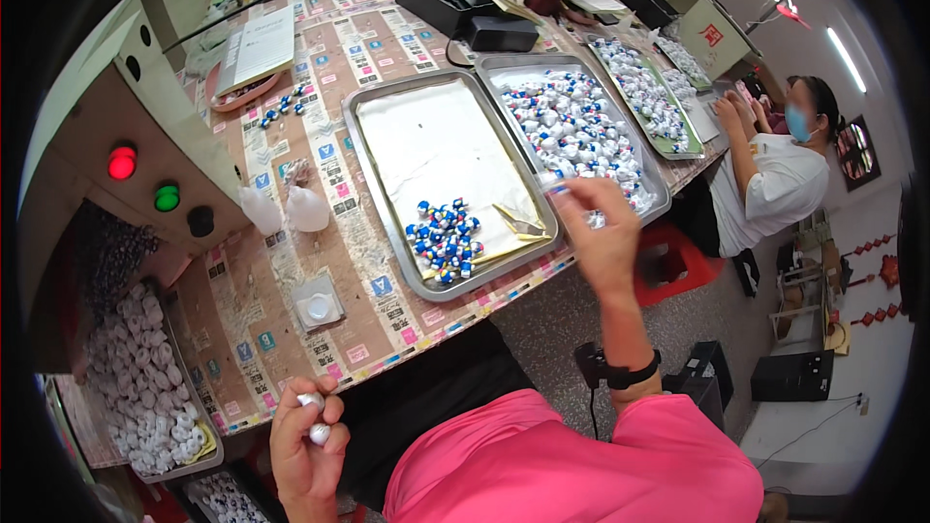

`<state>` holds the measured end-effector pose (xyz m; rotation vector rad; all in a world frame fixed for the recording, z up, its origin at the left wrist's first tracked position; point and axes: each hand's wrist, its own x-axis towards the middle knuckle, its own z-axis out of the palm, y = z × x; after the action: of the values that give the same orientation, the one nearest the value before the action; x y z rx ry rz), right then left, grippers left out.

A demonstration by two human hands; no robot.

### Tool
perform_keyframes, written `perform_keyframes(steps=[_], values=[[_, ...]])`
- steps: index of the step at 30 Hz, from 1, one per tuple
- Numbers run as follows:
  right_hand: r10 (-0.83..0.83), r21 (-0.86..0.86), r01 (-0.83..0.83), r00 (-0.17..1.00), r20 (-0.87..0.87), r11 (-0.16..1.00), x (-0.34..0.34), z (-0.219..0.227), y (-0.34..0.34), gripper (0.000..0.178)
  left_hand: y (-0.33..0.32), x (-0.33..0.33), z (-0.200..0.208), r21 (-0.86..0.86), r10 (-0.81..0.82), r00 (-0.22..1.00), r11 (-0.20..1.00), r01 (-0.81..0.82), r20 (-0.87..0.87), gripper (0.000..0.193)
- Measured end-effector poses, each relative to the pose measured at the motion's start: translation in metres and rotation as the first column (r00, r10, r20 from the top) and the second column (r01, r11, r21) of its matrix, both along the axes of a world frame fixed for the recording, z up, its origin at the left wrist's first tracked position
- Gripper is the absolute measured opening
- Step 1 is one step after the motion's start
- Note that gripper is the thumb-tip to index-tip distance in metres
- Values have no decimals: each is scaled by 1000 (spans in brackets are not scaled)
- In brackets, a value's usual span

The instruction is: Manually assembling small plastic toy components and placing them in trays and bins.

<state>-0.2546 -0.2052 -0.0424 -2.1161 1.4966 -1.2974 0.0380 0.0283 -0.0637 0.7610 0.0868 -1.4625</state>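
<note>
Near the table's front edge, my left hand (308, 446) is closed around small white rounded pieces (319, 434), two of which show between the fingers. My right hand (603, 232) is over the near corner of a metal tray (655, 205) heaped with small white, blue and red pieces (567, 121). Its fingertips pinch a small white-and-blue piece, slightly blurred, and a white piece shows by the palm. Left of that hand lies a second metal tray (360, 169) lined with white paper. Blue-and-white pieces (446, 240) are piled in its near left part, with tweezers (520, 223) to their right.
At left stands a metal machine with a red light (122, 162) and a green one. Two white bottles (307, 209) are beside it. A tray of white pieces (145, 378) lies lower left. A masked person (775, 174) sits at right, beyond a red stool (668, 261).
</note>
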Motion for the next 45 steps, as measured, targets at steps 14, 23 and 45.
perform_keyframes(steps=[14, 23, 45], values=[[155, 54, -150, 983, -96, 987, 6, -8, 6, 20, -2, -4, 0, -79, -22, 998, 997, 17, -54, 29], [371, 184, -328, 877, -306, 927, 53, -26, 1, 15, 13, 1, -6, -61, 85, 996, 994, -86, -19, 26], [132, 543, -730, 639, 758, 415, 76, -14, 21, 23, 11, 6, -9, -72, 71, 997, 995, -68, 41, 33]])
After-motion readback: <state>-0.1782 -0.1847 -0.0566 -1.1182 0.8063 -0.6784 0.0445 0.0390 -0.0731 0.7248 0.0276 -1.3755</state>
